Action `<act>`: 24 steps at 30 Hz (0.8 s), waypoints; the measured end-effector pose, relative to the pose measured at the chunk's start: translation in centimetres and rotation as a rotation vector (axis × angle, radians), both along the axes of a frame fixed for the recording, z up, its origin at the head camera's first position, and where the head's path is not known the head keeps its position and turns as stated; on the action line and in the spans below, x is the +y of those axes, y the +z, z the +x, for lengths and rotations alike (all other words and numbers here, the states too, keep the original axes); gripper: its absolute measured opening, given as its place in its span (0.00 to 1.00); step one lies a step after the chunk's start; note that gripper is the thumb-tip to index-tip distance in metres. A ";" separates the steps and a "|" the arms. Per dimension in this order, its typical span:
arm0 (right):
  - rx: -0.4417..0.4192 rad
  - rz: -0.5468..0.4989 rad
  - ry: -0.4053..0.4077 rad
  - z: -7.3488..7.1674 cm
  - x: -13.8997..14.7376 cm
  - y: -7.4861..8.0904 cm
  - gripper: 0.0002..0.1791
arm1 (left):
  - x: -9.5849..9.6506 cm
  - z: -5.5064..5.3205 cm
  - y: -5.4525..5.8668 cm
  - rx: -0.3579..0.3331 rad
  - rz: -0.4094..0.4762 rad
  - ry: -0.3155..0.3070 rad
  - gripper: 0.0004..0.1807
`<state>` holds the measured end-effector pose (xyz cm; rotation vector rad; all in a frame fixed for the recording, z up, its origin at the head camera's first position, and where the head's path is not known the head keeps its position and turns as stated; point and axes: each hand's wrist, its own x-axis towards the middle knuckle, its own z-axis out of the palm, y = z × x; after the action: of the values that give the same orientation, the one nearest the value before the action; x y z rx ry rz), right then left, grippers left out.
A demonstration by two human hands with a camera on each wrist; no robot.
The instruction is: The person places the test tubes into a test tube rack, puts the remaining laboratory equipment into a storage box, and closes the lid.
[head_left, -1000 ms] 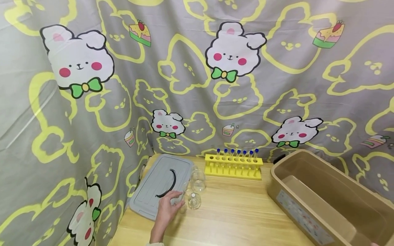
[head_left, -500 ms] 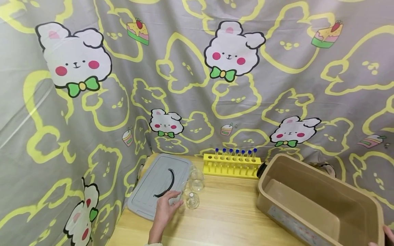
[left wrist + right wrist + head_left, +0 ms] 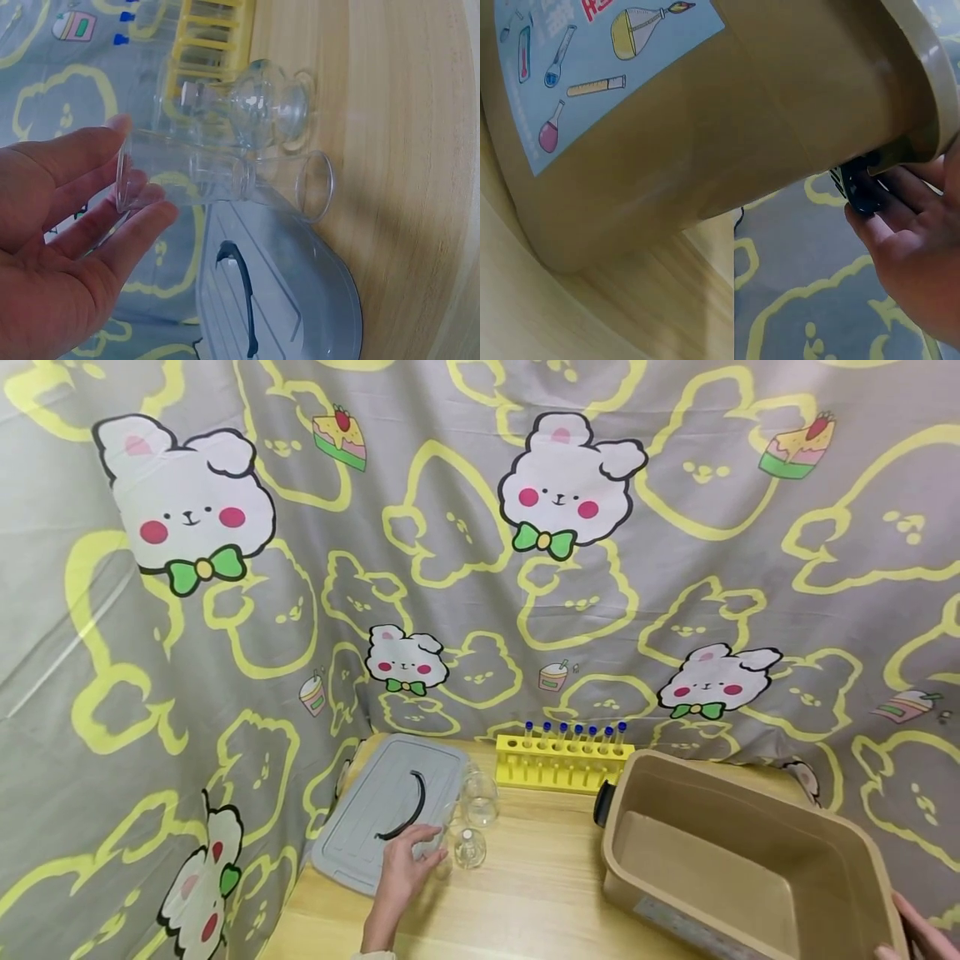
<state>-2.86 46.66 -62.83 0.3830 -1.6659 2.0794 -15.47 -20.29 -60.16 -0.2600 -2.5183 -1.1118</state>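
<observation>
My left hand [image 3: 405,864] has its thumb and fingertips around the rim of a clear glass vessel [image 3: 281,180] with a narrow waist and a flared foot. Beside it stands a round glass lamp [image 3: 470,850] with a white neck. A larger clear glass vessel [image 3: 482,802] is just behind. On the right, my right hand [image 3: 922,933] is at the far end of a deep brown bin [image 3: 705,847]. In the right wrist view its fingers curl around the bin's black handle [image 3: 862,191], below the rim.
A grey lid [image 3: 367,827] with a black handle lies flat at the left. At the back stands a yellow rack [image 3: 562,772] of blue-capped test tubes; the bin's near corner overlaps it. Patterned curtains [image 3: 450,593] enclose the wooden table [image 3: 525,893].
The brown bin has slid left and turned, coming close to the test tube rack. My right hand has come into view with it. The left hand has stayed in place.
</observation>
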 end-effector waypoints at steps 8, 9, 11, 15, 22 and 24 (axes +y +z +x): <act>-0.130 0.252 -0.183 -0.3 -3.4 1.0 0.44 | -0.6 0.6 -0.2 0.042 -0.016 0.025 0.19; -0.137 0.254 -0.173 -0.5 -3.7 1.2 0.43 | -0.6 0.6 -0.2 0.046 -0.018 0.018 0.19; -0.170 0.227 -0.146 -1.0 -4.3 1.8 0.42 | -0.6 0.5 -0.3 0.053 -0.020 0.011 0.19; -0.271 0.187 -0.114 -1.9 -5.3 3.0 0.43 | -0.5 0.3 -0.3 0.057 0.000 0.006 0.19; -0.336 0.208 -0.143 -2.8 -8.0 4.6 0.40 | -0.3 0.2 0.1 0.010 0.034 -0.010 0.18; -0.355 0.269 -0.185 -3.0 -8.8 4.9 0.38 | -0.3 0.1 0.1 0.010 0.040 -0.012 0.18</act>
<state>-5.88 37.91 -57.95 -0.0661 -2.1073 1.8700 -15.33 -20.57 -60.06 -0.2698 -2.4863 -1.1614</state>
